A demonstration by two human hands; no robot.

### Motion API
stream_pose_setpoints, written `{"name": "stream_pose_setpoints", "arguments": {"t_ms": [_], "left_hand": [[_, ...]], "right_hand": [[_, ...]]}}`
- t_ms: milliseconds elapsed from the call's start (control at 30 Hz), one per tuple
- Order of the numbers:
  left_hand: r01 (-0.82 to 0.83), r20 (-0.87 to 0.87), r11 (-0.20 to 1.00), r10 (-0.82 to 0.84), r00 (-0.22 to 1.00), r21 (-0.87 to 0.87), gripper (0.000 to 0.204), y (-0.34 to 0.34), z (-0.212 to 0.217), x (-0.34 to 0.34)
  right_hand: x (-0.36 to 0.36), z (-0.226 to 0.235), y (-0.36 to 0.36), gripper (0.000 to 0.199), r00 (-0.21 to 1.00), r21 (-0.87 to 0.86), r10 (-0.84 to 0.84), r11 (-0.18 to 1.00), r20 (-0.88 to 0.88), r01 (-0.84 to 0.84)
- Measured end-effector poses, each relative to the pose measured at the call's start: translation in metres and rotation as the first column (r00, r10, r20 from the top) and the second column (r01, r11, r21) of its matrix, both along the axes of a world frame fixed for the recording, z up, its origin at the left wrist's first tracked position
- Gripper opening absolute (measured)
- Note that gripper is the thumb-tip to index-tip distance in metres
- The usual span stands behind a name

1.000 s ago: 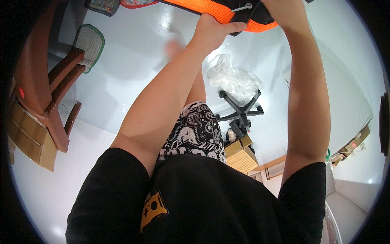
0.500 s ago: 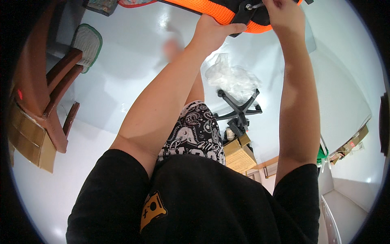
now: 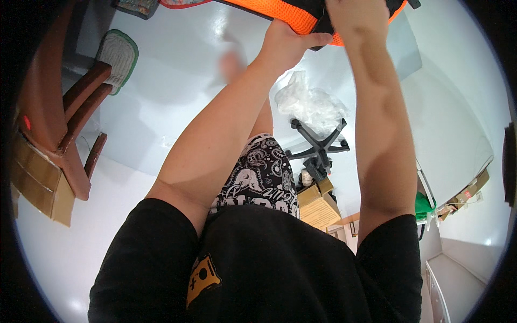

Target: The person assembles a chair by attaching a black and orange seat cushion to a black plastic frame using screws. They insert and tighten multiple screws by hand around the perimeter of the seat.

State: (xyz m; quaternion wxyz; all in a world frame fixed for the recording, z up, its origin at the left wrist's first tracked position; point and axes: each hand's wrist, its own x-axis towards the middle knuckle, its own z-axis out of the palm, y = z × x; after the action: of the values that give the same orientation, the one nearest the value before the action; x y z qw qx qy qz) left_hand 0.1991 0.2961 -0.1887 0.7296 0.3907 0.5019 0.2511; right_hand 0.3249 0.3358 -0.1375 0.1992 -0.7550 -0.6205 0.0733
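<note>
A black piece with bright orange mesh fabric [image 3: 280, 12] runs along the top edge of the frame, partly cut off. The left hand [image 3: 288, 46] is clamped on its lower rim, thumb pointing right. The right hand [image 3: 358, 16] touches it at the upper right of centre; its fingertips are out of sight, so I cannot tell their state. Right of centre, 1 crumpled translucent white plastic bag [image 3: 309, 99] lies beside 1 black star-shaped caster base [image 3: 319, 144].
</note>
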Motion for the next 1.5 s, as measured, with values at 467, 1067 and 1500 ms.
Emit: {"name": "stream_pose_setpoints", "arguments": {"t_ms": [467, 1067, 1500], "left_hand": [[-0.028, -0.049, 0.999, 0.03, 0.998, 0.046, 0.055, -0.005, -0.004, -0.004], [-0.041, -0.087, 0.999, 0.042, 0.995, 0.012, 0.052, -0.006, -0.001, -0.006], [-0.041, -0.056, 0.998, 0.044, 0.997, 0.051, 0.052, -0.002, -0.001, -0.001]], "right_hand": [[0.012, 0.012, -0.066, 0.015, 0.987, -0.188, 0.119, 0.972, -0.111, -0.138], [0.023, 0.008, -0.074, 0.02, 0.994, -0.203, 0.039, 0.977, -0.103, -0.06], [0.046, 0.001, -0.007, 0.024, 0.989, -0.385, -0.136, 0.917, -0.065, 0.101]]}}
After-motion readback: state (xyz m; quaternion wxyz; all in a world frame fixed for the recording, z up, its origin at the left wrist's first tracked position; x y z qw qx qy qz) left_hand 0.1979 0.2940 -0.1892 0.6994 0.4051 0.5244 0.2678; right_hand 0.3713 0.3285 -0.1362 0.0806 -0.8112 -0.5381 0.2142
